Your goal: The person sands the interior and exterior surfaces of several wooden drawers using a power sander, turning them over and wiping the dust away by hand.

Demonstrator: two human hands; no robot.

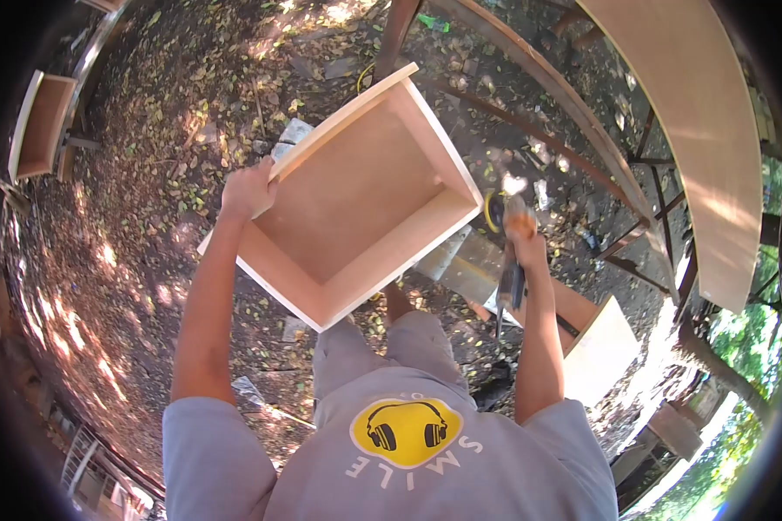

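My left hand [248, 192] grips the upper left rim of a wooden drawer [356, 191], its fingers wrapped over the edge. The drawer is tilted in front of me, its inside facing up toward me and its longer front panel at the upper left. In my right hand [533, 247] is an angle grinder [514, 256], somewhat blurred, with a dark body and an orange part near its head. Its yellow-edged disc [493, 211] is just beyond the drawer's right corner, facing it.
Below the drawer on the right is a wooden plank [460, 265] beside another wooden box [604, 347]. A long curved board [712, 148] lies on a metal frame [573, 113] at right. Another drawer [43, 126] stands far left. Leaves cover the dirt ground [148, 217].
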